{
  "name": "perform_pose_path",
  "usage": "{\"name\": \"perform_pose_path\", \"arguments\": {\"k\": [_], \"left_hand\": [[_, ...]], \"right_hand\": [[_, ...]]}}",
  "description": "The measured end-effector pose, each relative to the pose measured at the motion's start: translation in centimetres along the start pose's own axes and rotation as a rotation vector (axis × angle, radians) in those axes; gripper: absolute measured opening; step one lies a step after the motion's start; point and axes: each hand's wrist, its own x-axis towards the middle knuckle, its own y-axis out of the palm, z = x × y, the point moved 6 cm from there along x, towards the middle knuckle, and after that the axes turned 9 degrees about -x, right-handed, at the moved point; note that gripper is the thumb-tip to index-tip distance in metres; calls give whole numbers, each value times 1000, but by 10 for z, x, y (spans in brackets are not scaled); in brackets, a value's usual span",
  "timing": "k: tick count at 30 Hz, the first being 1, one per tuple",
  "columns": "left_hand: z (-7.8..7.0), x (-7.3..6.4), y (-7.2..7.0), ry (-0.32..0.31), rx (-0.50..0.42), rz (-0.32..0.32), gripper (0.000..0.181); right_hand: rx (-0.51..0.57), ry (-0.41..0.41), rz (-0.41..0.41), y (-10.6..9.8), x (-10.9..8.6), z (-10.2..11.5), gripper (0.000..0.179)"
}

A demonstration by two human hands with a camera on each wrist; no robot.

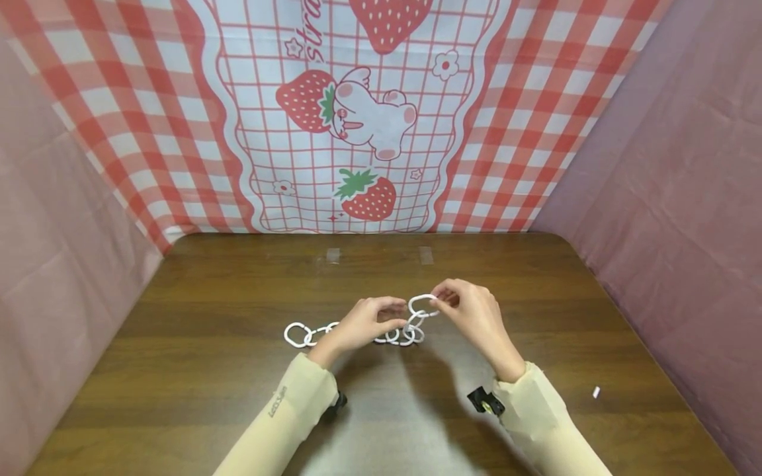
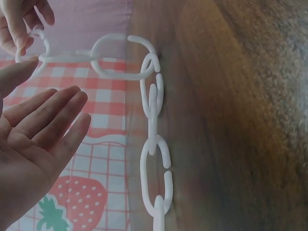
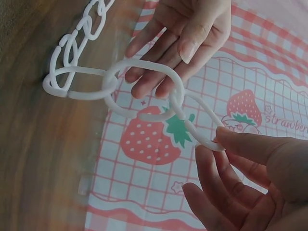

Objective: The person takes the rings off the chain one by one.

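Note:
A chain of white plastic links (image 1: 296,335) lies across the wooden table, its right end lifted off the surface. My right hand (image 1: 474,315) pinches the end link (image 3: 204,137) between thumb and fingertips, and the links below it hang down to the table. Close beside the raised part is my left hand (image 1: 361,324), its fingers fairly straight and spread from the thumb, holding nothing. In the left wrist view the left palm (image 2: 33,149) faces the chain (image 2: 153,110) without gripping it. Several middle links are hidden behind the left hand in the head view.
A small white piece (image 1: 596,392) lies on the table (image 1: 196,396) to the right. Two bits of clear tape (image 1: 333,256) stick near the back edge. A strawberry-print checked cloth (image 1: 369,198) hangs behind, with pink cloth (image 1: 673,165) at the sides.

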Motion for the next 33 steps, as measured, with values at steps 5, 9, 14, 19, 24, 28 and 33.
{"name": "perform_pose_path", "arguments": {"k": [5,9,14,19,24,28,33], "left_hand": [[0,-1,3,2,75,4,38],[-1,-2,5,20,99,0,35],[-2,-2,4,50,148,-11,29],[-4,-2,4,67,164,-22,25],[-4,-5,4,67,164,-25,26],[-2,-6,3,84,205,-47,25],[-6,-7,2,129,234,-82,18]], "right_hand": [[72,22,-6,4,-1,-1,7],[132,46,-10,5,-1,-1,9],[159,72,-2,6,0,0,10],[168,82,7,6,0,2,12],[204,105,4,8,0,2,13],[301,156,8,13,-1,-3,15],[531,272,49,22,-4,-12,20]]}}
